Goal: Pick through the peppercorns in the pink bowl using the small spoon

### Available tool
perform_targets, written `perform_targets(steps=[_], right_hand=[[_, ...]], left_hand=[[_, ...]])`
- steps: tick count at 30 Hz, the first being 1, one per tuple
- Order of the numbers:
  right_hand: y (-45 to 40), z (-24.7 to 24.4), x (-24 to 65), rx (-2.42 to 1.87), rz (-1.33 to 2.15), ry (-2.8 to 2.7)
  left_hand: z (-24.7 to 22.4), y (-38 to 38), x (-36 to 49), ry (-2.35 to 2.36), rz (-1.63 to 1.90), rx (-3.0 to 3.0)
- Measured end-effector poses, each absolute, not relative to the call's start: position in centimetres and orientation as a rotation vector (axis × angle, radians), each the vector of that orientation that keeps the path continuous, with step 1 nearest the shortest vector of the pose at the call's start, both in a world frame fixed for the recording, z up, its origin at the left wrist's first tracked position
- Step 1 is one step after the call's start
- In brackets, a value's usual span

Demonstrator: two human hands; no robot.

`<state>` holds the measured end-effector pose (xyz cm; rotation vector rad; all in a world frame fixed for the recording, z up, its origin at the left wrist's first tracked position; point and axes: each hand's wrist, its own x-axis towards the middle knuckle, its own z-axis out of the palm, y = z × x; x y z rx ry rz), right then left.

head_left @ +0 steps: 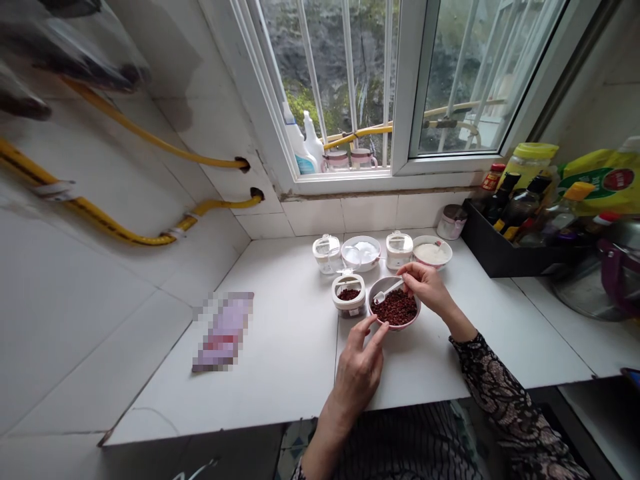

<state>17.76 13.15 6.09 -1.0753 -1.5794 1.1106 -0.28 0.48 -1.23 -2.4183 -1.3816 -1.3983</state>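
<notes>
My right hand pinches the handle of a small white spoon, whose scoop end is over a bowl of dark red peppercorn-like pieces. At the bowl's near left edge is my left hand, its thumb and fingers apart; the fingertips reach the rim, though whether they press on it I cannot tell. Just left of the bowl stands a clear seasoning jar with its lid raised, partly filled with the same red pieces.
Behind are two more clear jars, a left jar and a right jar, beside a bowl of white powder and a bowl of pale grains. A black bottle box and a metal pot stand right. A blurred purple packet lies left.
</notes>
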Motion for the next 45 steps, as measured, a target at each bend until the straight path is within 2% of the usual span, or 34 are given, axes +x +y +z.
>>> perform_targets(steps=[13,17,21,24,31,40,45], right_hand=[[13.3,6.4,17.2,-1.018,1.054,-1.457],[12.0,6.4,15.3,-0.922,0.842,-1.504],[10.8,5.8,13.9,-0.820,0.429,-1.862],[10.5,5.5,13.8,-0.733,0.277,-1.998],[11.4,6.8,16.7,-0.907,0.472,-1.728],[12.3,5.7,17.4,-1.062,0.548,-2.043],[11.8,5.4,16.2,-1.046,0.648,-1.989]], left_hand=[[-1.3,0.5,-0.3,-1.389,-1.396,-2.424],[-1.3,0.6,-0.3,-1.380,-1.393,-2.419],[-1.3,0.6,-0.3,-1.359,-1.398,-2.419],[-1.2,0.6,-0.3,-1.366,-1.398,-2.422],[-1.4,0.5,-0.2,-1.401,-1.400,-2.415],[-1.4,0.5,-0.2,-1.407,-1.404,-2.407],[-1.5,0.5,-0.2,-1.409,-1.390,-2.413]])
